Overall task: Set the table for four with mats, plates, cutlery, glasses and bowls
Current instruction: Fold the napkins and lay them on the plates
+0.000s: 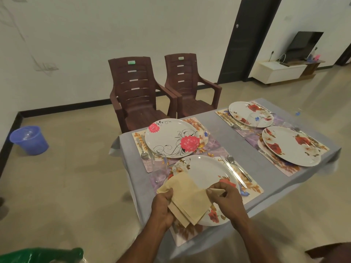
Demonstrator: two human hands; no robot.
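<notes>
Lower centre of frame: left hand [163, 207] grips a small stack of beige napkins [187, 202], fingers curled round the stack's left edge. Right hand [226, 198] pinches the right corner of the top napkin between thumb and fingers. Napkins are held just above the near plate [207, 173], which sits on a floral mat [252, 188].

Knife and spoon [234, 168] lie on that mat, right of the plate. Upturned glass [159, 161] stands left of it.

Bench [214, 122], grey cloth, carries three more plates on mats: pink-flowered plate [171, 137] mid-frame, two red-flowered plates [290, 146] at right.

Two brown chairs [136, 92] upper centre; blue bucket [29, 139] on the floor at left.
</notes>
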